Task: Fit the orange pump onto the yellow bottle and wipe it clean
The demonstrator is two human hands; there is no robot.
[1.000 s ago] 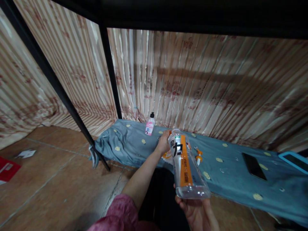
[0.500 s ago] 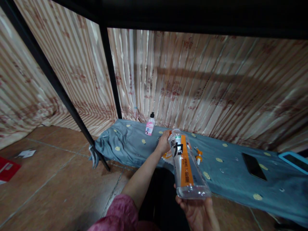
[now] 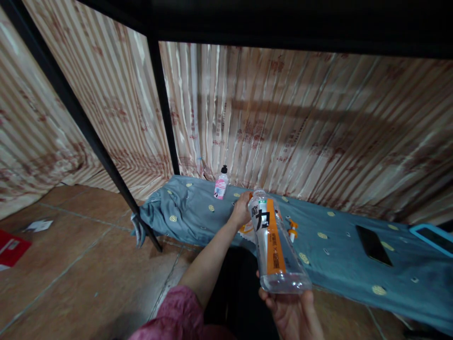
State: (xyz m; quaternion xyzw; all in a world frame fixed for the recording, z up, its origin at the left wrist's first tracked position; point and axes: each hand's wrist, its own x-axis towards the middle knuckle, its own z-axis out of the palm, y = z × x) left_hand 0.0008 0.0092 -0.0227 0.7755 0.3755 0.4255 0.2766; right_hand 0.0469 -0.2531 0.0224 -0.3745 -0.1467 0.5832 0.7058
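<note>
With the right hand [image 3: 292, 314] cupping the clear bottle [image 3: 274, 248] underneath, the left hand [image 3: 241, 210] should grip its far neck firmly.

A blue-grey bedsheet [image 3: 318, 255] with yellow dots covers the low bed ahead of my fingers. Beyond my left fingertips stands a small pink-labelled bottle [image 3: 221, 184]. An orange-and-white cap piece [image 3: 292, 231] lies just right of them; farther right lie a black phone [image 3: 374, 244] and a blue-edged tablet [image 3: 432, 237].
</note>
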